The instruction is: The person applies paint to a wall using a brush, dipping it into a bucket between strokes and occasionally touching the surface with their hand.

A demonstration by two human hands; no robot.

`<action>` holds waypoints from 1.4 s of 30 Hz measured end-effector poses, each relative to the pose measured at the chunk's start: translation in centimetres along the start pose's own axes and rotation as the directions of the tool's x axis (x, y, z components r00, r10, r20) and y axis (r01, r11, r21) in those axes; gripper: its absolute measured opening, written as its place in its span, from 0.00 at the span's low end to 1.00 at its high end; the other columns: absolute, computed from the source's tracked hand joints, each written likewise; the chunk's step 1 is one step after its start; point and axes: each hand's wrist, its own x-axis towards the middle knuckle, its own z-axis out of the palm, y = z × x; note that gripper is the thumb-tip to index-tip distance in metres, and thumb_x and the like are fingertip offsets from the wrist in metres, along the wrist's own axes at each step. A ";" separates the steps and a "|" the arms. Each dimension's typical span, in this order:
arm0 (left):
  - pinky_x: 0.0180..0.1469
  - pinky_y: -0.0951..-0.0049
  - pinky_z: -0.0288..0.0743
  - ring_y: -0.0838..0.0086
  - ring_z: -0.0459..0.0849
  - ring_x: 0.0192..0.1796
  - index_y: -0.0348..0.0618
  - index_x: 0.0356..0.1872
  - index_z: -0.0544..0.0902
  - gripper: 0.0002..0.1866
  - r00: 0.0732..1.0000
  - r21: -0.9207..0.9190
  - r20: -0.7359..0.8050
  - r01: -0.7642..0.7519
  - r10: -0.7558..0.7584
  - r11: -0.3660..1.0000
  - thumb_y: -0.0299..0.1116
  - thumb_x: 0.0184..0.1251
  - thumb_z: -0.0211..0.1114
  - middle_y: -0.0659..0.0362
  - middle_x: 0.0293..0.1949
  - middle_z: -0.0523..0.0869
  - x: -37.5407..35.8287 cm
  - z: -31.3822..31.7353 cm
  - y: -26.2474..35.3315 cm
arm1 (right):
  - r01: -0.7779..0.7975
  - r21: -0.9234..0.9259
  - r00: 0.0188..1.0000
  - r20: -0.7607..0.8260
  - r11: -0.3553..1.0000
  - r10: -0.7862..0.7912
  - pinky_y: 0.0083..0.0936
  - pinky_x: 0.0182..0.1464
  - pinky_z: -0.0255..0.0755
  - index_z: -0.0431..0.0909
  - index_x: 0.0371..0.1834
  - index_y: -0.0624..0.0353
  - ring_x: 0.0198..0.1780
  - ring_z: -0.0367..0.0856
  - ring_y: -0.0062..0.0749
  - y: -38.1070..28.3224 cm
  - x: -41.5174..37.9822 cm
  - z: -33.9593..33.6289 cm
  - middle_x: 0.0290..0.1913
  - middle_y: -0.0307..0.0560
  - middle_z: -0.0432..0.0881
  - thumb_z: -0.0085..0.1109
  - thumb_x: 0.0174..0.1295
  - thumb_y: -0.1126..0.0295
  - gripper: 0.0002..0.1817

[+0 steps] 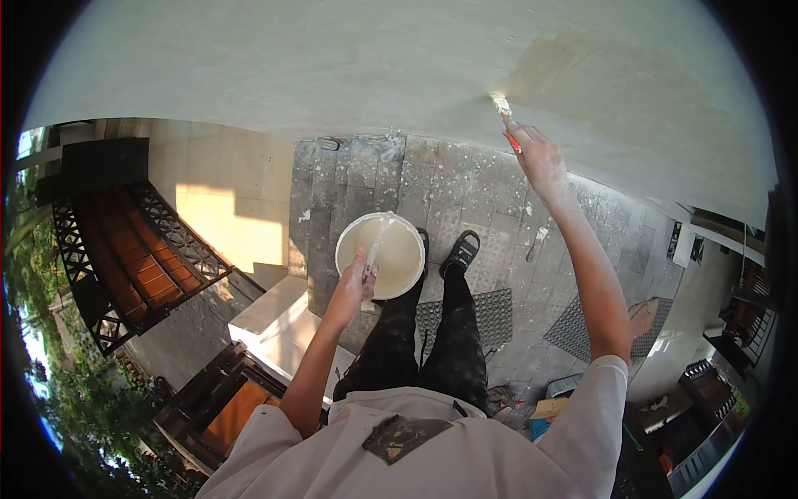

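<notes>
My right hand (pixel 539 158) is closed around the paintbrush (pixel 502 108), bristles against the wall (pixel 332 75) at one o'clock; my left hand (pixel 355 285) clasps the bucket (pixel 342 249) near twelve.

- left sandal (pixel 426 239) is mostly hidden by the bucket (pixel 342 236)
- brush handle (pixel 514 144), up-right of the bucket, is mostly covered by the right hand (pixel 540 160)
- trees (pixel 83 407), way left of the bucket, are cut off
- clutter (pixel 502 400) below-right can't be made out

open white bucket (pixel 349 225) of cream-coloured liquid (pixel 397 259) and orange-handled brush (pixel 504 109), whitened bristles (pixel 499 101) against pale wall (pixel 332 71)
</notes>
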 end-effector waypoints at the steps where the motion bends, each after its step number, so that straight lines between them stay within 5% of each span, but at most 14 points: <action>1: 0.22 0.80 0.51 0.84 0.54 0.17 0.46 0.28 0.71 0.27 1.000 0.017 0.001 -0.006 0.006 1.000 0.60 0.72 0.39 0.70 0.16 0.57 -0.2 0.0 0.1 | -0.056 0.019 0.998 0.012 0.998 0.056 0.32 0.40 0.74 0.76 0.53 0.54 0.41 0.80 0.38 -0.5 0.7 -1.3 0.38 0.45 0.81 0.59 0.60 0.70 0.17; 5: 0.22 0.80 0.51 0.84 0.54 0.17 0.47 0.28 0.71 0.27 1.000 0.021 -0.012 -0.001 0.001 1.000 0.60 0.72 0.38 0.70 0.16 0.58 -0.1 -0.3 -0.1 | -0.112 -0.014 0.992 -0.052 0.994 0.111 0.30 0.41 0.74 0.77 0.51 0.54 0.41 0.81 0.36 -2.1 1.1 -5.7 0.39 0.44 0.82 0.60 0.60 0.71 0.15; 14: 0.22 0.80 0.52 0.83 0.55 0.18 0.47 0.27 0.71 0.27 1.000 -0.014 -0.013 0.014 -0.014 1.000 0.59 0.72 0.38 0.70 0.16 0.58 0.1 -0.2 -0.3 | 0.024 0.004 0.846 -0.533 1.000 -0.018 0.28 0.40 0.77 0.79 0.49 0.55 0.38 0.83 0.34 -4.8 1.2 -12.5 0.37 0.46 0.84 0.67 0.52 0.73 0.18; 23: 0.22 0.80 0.52 0.84 0.55 0.17 0.47 0.28 0.71 0.27 1.000 -0.004 -0.004 -0.026 0.026 1.000 0.59 0.72 0.39 0.70 0.16 0.58 -0.5 -0.2 0.3 | 0.085 -0.088 0.870 -0.479 0.993 -0.117 0.31 0.42 0.77 0.77 0.53 0.53 0.43 0.81 0.40 -1.4 -2.3 -3.1 0.45 0.48 0.80 0.68 0.50 0.74 0.24; 29: 0.21 0.80 0.52 0.83 0.56 0.16 0.47 0.28 0.71 0.28 1.000 0.021 -0.004 -0.020 0.021 1.000 0.60 0.71 0.38 0.70 0.15 0.58 -0.6 -0.4 -0.3 | -0.016 0.157 0.813 -0.573 0.987 0.104 0.27 0.38 0.75 0.76 0.52 0.60 0.39 0.81 0.37 -2.4 -2.9 -1.8 0.39 0.48 0.82 0.63 0.58 0.72 0.18; 31: 0.21 0.80 0.53 0.83 0.55 0.16 0.46 0.28 0.71 0.28 1.000 0.011 -0.009 -0.010 0.010 1.000 0.61 0.71 0.38 0.70 0.15 0.58 -0.7 -0.5 -0.4 | -0.168 0.662 0.632 -0.496 0.730 0.595 0.24 0.37 0.73 0.76 0.50 0.63 0.38 0.82 0.33 -4.9 -2.4 -2.7 0.37 0.48 0.82 0.57 0.62 0.70 0.15; 33: 0.21 0.80 0.52 0.83 0.55 0.16 0.46 0.28 0.71 0.28 1.000 -0.002 -0.005 -0.010 0.010 1.000 0.61 0.71 0.38 0.70 0.15 0.58 -0.6 -0.2 -0.5 | -0.108 0.947 0.439 -0.227 0.302 0.869 0.21 0.35 0.71 0.75 0.49 0.64 0.38 0.81 0.29 -5.8 -2.4 -3.4 0.37 0.47 0.82 0.52 0.66 0.68 0.14; 35: 0.21 0.80 0.52 0.83 0.55 0.16 0.46 0.28 0.71 0.28 1.000 -0.003 -0.004 -0.013 0.013 1.000 0.61 0.71 0.38 0.70 0.15 0.58 -0.5 -0.1 -0.6 | 0.087 0.987 0.330 0.097 -0.132 0.939 0.18 0.34 0.69 0.74 0.49 0.64 0.38 0.80 0.25 -5.8 -3.1 -2.7 0.38 0.47 0.81 0.47 0.67 0.65 0.14; 38: 0.21 0.79 0.52 0.83 0.55 0.16 0.46 0.29 0.71 0.28 1.000 -0.022 -0.024 0.020 -0.021 1.000 0.61 0.71 0.39 0.70 0.15 0.58 -0.4 -0.1 -1.3 | 0.203 0.907 0.316 0.296 -0.369 0.902 0.16 0.32 0.66 0.74 0.49 0.62 0.35 0.77 0.23 -6.4 -4.7 -0.9 0.39 0.48 0.80 0.47 0.67 0.65 0.15; 42: 0.22 0.80 0.50 0.84 0.54 0.17 0.47 0.28 0.71 0.28 0.999 -0.036 -0.012 0.034 -0.035 0.999 0.62 0.70 0.39 0.71 0.15 0.56 -0.8 -0.4 -1.3 | 0.221 0.838 0.449 0.366 -0.498 0.815 0.14 0.31 0.65 0.73 0.51 0.61 0.33 0.74 0.20 -5.5 -6.7 2.9 0.40 0.48 0.80 0.47 0.67 0.65 0.15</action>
